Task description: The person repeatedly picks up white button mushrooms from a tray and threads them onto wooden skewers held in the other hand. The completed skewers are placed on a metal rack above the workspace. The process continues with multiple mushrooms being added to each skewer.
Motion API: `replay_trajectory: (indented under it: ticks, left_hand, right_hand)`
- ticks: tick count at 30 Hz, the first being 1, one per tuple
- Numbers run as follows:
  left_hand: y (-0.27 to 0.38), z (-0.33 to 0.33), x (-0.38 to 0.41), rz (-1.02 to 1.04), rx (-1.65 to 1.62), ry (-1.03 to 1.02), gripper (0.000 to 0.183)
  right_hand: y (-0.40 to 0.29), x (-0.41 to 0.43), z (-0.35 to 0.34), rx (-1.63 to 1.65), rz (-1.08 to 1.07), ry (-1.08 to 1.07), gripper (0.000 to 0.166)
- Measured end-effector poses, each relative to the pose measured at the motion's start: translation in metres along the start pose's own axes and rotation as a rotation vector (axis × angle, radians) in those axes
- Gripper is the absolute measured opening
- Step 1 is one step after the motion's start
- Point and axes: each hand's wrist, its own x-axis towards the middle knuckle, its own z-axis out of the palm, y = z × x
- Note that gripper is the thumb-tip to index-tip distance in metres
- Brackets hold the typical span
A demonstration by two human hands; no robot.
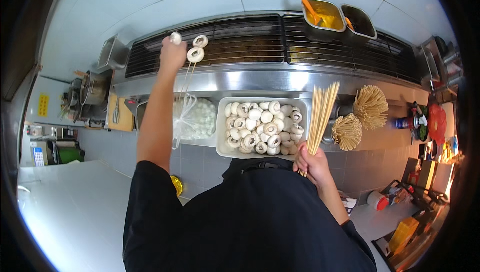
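Observation:
My left hand (173, 55) is over the left end of a wire grill rack (243, 48), its fingers closed around a white button mushroom (175, 38). Whether that mushroom is on a stick is hidden by the hand. Just to its right, two mushrooms (195, 54) lie on the rack with two thin skewers running from them towards me. In my right hand (313, 163) is a thick bundle of bamboo skewers (320, 110), held upright by its lower end. Between my hands, a white tub (220, 137) holds a heap of button mushrooms (258, 125).
A tied clear plastic bag (197, 118) of pale food sits left of the tub. Two bundles of sticks (370, 107) stand to the right. Metal sauce containers (324, 16), one with an orange-handled brush (309, 7), rest on the rack. A spray can (407, 123) is farther right.

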Motion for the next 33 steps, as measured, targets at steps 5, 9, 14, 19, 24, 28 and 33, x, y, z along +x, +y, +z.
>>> replay_trajectory:
  ticks: [5, 9, 14, 19, 24, 28, 33]
  left_hand:
    - [-0.045, 0.041, 0.041, -0.175, 0.398, -0.111, 0.079]
    - [-0.023, 0.050, 0.015, -0.040, 0.338, 0.042, 0.069]
    - [0.021, 0.050, -0.132, 0.635, 0.029, 0.017, 0.026]
    - [-0.016, 0.113, -0.228, 0.439, 0.118, -0.459, 0.044]
    - [-0.035, 0.139, -0.236, 0.255, 0.102, -0.458, 0.048]
    - [-0.045, 0.137, -0.237, 0.251, -0.007, -0.389, 0.055]
    - [-0.036, 0.098, -0.254, -0.263, -0.951, -0.635, 0.053]
  right_hand:
    - [0.016, -0.014, -0.009, -0.212, -0.027, -0.042, 0.016]
    - [0.013, -0.023, -0.008, -0.111, -0.065, 0.039, 0.020]
    - [0.014, -0.020, -0.009, -0.092, -0.146, 0.072, 0.026]
    - [0.005, -0.014, -0.007, -0.056, -0.086, 0.137, 0.028]
    - [-0.001, -0.017, 0.002, -0.063, -0.002, 0.175, 0.023]
    - [0.002, -0.013, -0.006, -0.275, -0.002, 0.170, 0.013]
    - [-0.010, -0.020, 0.000, -0.355, 0.014, 0.154, 0.010]
